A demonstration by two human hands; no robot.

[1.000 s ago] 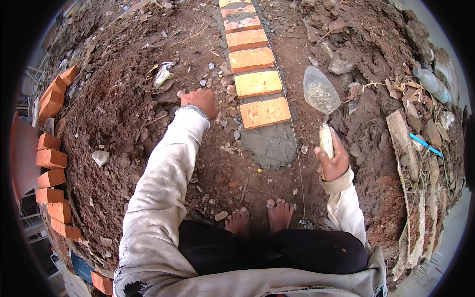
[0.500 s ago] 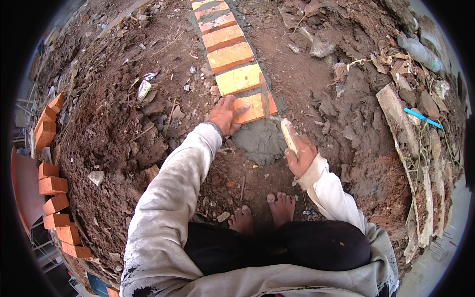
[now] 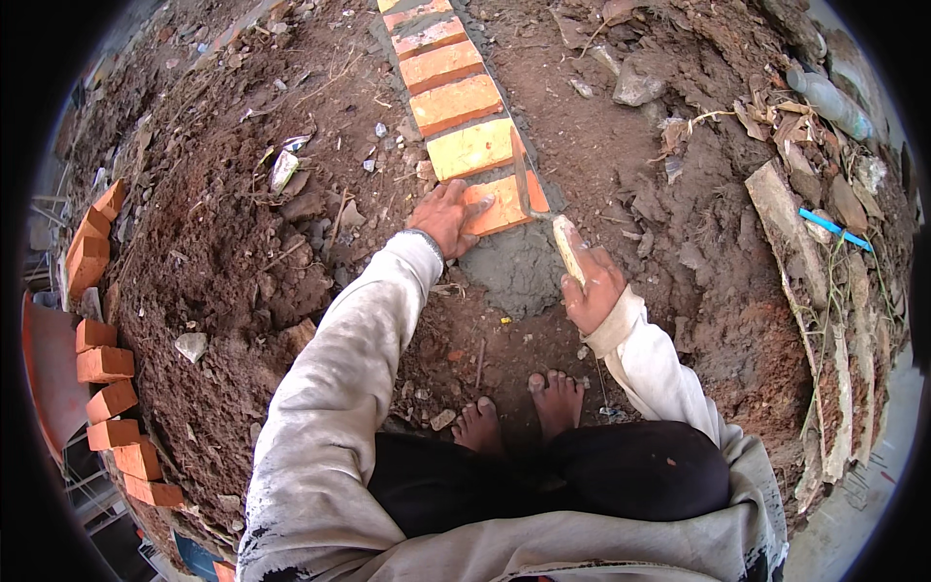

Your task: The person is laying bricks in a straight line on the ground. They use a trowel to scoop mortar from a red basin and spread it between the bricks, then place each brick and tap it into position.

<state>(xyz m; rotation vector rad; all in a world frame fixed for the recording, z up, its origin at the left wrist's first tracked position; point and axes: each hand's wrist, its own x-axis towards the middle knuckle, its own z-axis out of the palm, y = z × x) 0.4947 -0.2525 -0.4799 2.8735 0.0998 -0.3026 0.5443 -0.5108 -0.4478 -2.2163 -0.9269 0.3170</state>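
Note:
A row of orange bricks (image 3: 456,102) runs away from me across bare earth. My left hand (image 3: 448,215) lies flat on the nearest brick (image 3: 499,206), pressing on its left part. My right hand (image 3: 592,286) grips the pale wooden handle of a trowel (image 3: 543,199); its blade stands on edge against the right side of that brick. A patch of wet grey mortar (image 3: 519,274) lies on the ground just in front of the brick, between my two hands. My bare feet (image 3: 519,417) stand below the mortar.
Loose orange bricks (image 3: 102,364) are stacked in a curve at the far left. Stones (image 3: 638,85), dry leaves, a plastic bottle (image 3: 824,97) and a blue stick (image 3: 824,225) lie at the right, beside a rough concrete edge (image 3: 824,320).
My left hand has slid onto the nearest brick. My right hand brought the trowel down from the right and set its blade against the brick's right side.

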